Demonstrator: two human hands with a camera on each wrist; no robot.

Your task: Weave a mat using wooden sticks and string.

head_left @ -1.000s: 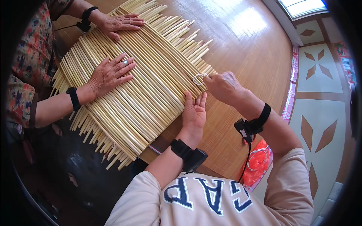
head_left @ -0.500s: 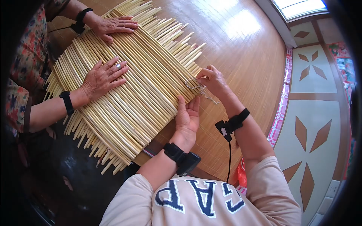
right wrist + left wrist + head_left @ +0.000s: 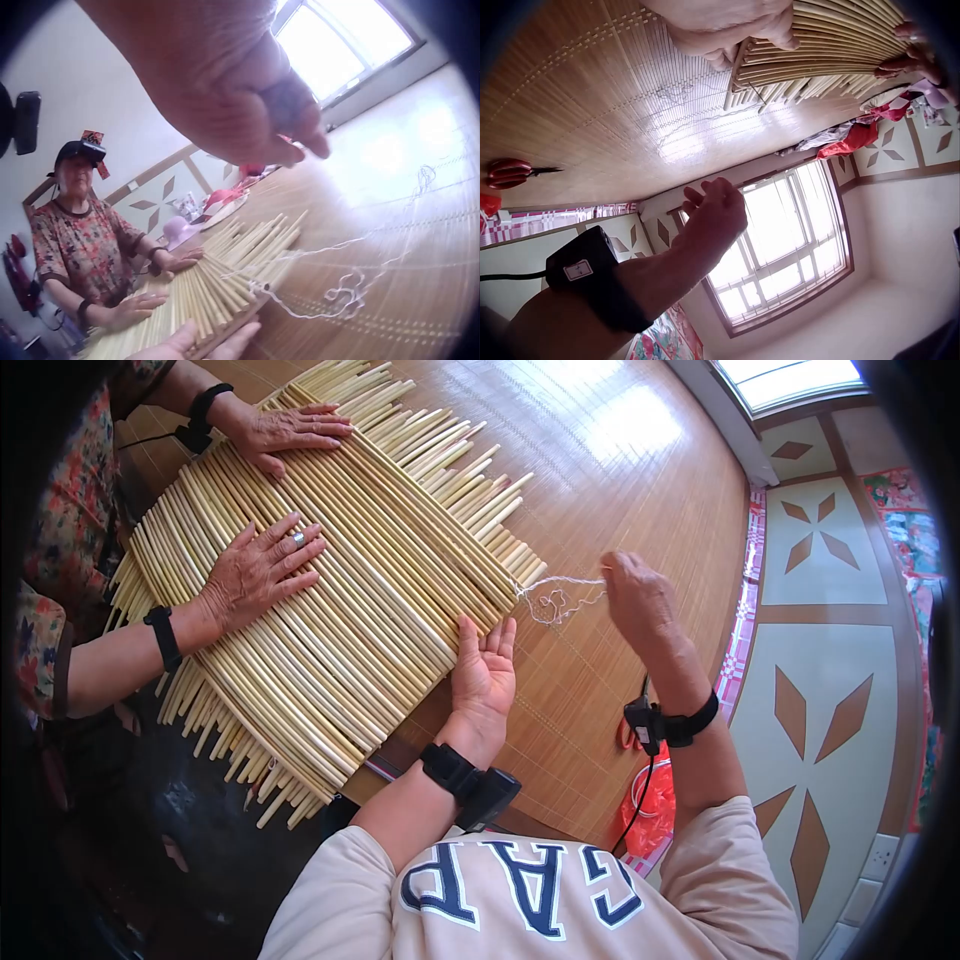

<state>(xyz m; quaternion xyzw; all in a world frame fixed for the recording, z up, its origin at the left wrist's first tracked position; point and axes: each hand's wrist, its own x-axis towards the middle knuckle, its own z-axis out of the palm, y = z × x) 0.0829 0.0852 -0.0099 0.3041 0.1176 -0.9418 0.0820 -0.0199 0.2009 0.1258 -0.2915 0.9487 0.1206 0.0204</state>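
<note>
A mat of pale, straight plant stalks (image 3: 360, 610) lies at an angle across the head view, its uneven stalk ends sticking out along two sides. My left hand (image 3: 485, 680) holds its near right corner, thumb along the edge; the right wrist view shows the fingers (image 3: 238, 341) on the other side of that edge. White string (image 3: 560, 603) runs from this corner in loose loops to my right hand (image 3: 643, 600). The right hand is raised beside the mat, fingertips pinching the string.
Another person's two hands (image 3: 250, 575) rest flat on the mat's far left part. Red-handled scissors (image 3: 510, 172) lie on the woven bamboo surface (image 3: 560, 720), near a red plastic bag (image 3: 652, 800). A panelled wall (image 3: 830, 710) stands to the right.
My right hand has moved from the mat's corner out to the right, drawing the string along. The left hand stays at the corner. The other person's hands keep their place on the mat.
</note>
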